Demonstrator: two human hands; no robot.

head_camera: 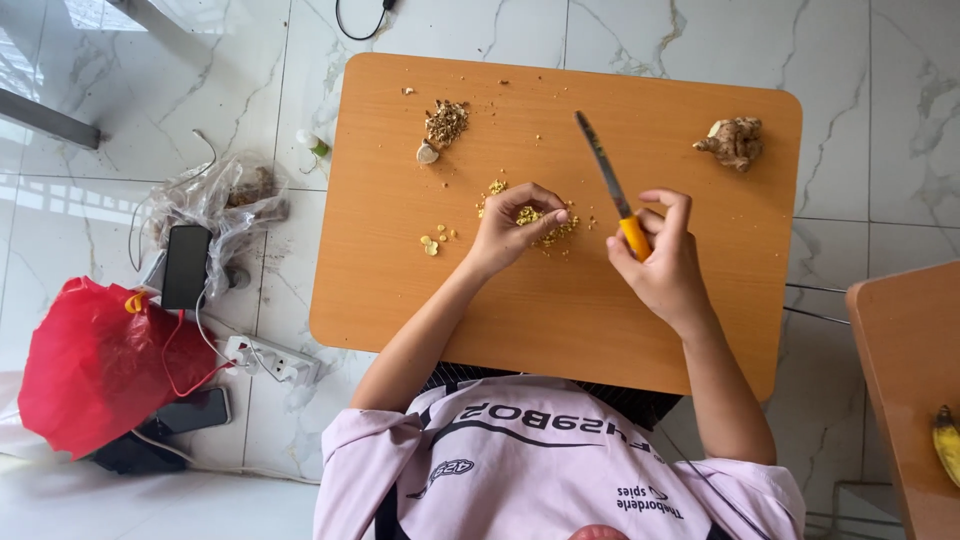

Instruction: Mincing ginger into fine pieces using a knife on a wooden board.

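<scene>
Spreading under both hands, the orange wooden table (560,310) carries a whole ginger root (733,141) at its far right corner. The right hand (662,268) closes around a yellow-handled knife (612,187), blade raised. The left hand (512,228) pinches chopped ginger bits (545,226) under curled fingertips (560,215).

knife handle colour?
Yellow-orange; the knife handle sits in the right hand, clearest in the head view.

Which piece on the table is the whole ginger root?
Start at the orange table and go to its far right corner. The ginger root lies there alone, beyond the knife: one knobbly beige lump, unlike the chopped bits and peel scraps.
</scene>
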